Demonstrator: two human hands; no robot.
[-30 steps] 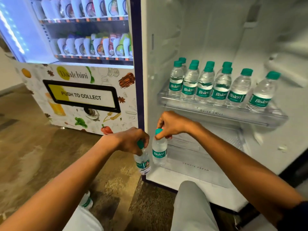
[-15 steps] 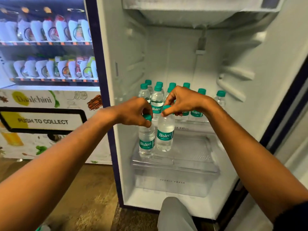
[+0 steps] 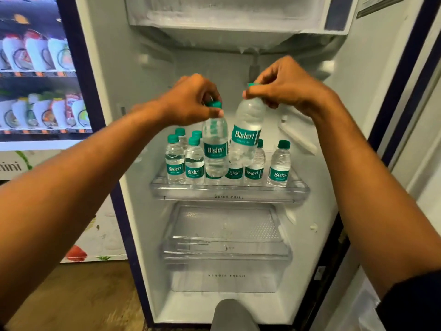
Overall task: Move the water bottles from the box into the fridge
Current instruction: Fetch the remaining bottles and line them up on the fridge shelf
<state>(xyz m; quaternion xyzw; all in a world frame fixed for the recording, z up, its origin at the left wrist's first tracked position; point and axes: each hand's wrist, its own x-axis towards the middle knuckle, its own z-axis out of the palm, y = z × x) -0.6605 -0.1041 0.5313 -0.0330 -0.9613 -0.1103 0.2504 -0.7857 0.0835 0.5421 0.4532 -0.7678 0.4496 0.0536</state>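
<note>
My left hand [image 3: 191, 101] pinches the green cap of a clear Bisleri water bottle [image 3: 214, 149], which hangs upright. My right hand [image 3: 284, 86] pinches the cap of a second Bisleri bottle [image 3: 247, 137], tilted with its base to the left. Both bottles hang in the open fridge [image 3: 133, 139], above and in front of the clear shelf [image 3: 229, 191] marked QUICK CHILL. On that shelf stand several more bottles [image 3: 175, 163] with green caps, partly hidden behind the two held ones. The box is out of view.
A frosted freezer compartment [image 3: 226, 17] hangs above my hands. Below the shelf lies a clear drawer cover [image 3: 224, 228] over the VEGGIE FRESH drawer [image 3: 226, 275]. A lit vending machine [image 3: 40, 68] stands left. My knee [image 3: 232, 315] shows at the bottom edge.
Both hands have lifted their bottles from near the floor up into the fridge, to above the shelf. The view has risen and turned to face the fridge. The right bottle now tilts.
</note>
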